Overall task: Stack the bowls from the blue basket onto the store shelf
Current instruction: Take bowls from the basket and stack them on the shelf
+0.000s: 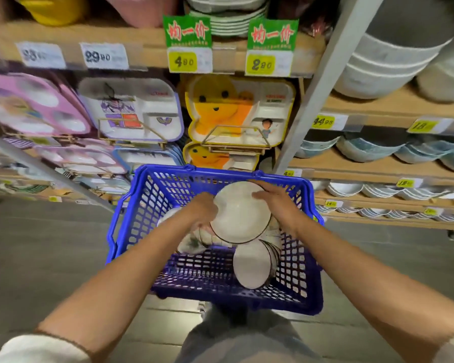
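Currently I see both hands down inside the blue basket (127, 205), which stands in front of the shelves, just beyond my knees. My left hand (203, 208) grips the left rim of a white bowl (240, 214) with a dark edge line; its fingers are curled under the rim, though motion blur hides the fingertips. My right hand (275, 201) holds the upper right rim of the same bowl, fingers reaching over the far edge and thumb lying on the inner face. The bowl is tilted toward me and sits above the basket contents. A second bowl (252, 264) stands on edge against the right wall of the basket. More bowls (194, 243) lie partly hidden beneath my left hand. The store shelf (372, 170) to the right carries rows of leaning bowls. Divided trays (139, 108) stand on the left section, under price tags (182, 61).
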A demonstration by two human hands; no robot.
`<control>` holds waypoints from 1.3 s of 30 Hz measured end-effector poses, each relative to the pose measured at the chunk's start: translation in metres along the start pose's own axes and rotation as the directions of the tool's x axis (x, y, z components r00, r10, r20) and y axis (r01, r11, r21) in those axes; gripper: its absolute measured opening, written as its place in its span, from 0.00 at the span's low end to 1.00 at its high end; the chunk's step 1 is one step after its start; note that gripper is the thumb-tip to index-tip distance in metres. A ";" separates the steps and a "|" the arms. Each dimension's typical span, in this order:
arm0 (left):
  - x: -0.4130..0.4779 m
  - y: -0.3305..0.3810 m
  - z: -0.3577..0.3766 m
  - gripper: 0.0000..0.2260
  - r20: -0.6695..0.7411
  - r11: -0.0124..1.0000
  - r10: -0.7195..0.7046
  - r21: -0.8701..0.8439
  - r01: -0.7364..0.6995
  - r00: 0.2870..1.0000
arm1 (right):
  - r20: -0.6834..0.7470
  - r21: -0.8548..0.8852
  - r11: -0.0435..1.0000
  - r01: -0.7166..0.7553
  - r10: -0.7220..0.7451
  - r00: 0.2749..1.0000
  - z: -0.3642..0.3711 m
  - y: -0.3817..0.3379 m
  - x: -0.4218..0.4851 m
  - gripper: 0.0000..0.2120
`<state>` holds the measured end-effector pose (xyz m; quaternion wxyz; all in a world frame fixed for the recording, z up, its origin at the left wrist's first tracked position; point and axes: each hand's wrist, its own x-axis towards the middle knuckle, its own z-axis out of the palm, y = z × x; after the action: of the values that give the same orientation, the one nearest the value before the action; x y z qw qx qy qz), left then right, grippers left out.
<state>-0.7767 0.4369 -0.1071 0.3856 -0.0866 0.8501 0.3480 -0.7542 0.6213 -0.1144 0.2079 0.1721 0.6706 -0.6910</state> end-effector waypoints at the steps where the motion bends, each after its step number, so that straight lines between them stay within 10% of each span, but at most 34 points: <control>1: -0.008 0.009 -0.013 0.12 0.008 1.000 0.024 -0.019 -0.023 1.000 | 0.022 0.054 0.998 0.014 -0.015 1.000 0.001 -0.015 -0.008 0.17; 17: -0.150 0.140 -0.081 0.07 -0.333 0.676 0.531 -0.388 -0.626 0.779 | -0.234 0.497 0.808 0.316 -0.226 0.946 -0.025 -0.191 -0.132 0.18; 28: -0.208 0.254 0.029 0.11 -0.317 0.401 0.532 -0.723 -0.563 0.785 | -0.356 0.531 0.769 0.356 -0.178 0.917 -0.141 -0.206 -0.221 0.15; 39: -0.220 0.373 0.150 0.08 -0.347 0.411 0.509 -0.706 -0.577 0.787 | -0.398 0.458 0.752 0.473 -0.302 0.866 -0.292 -0.201 -0.279 0.10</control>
<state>-0.6913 0.7858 0.1773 0.1402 0.0211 0.6046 0.7838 -0.6316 0.9316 0.1893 -0.1032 0.1815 0.4918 -0.8453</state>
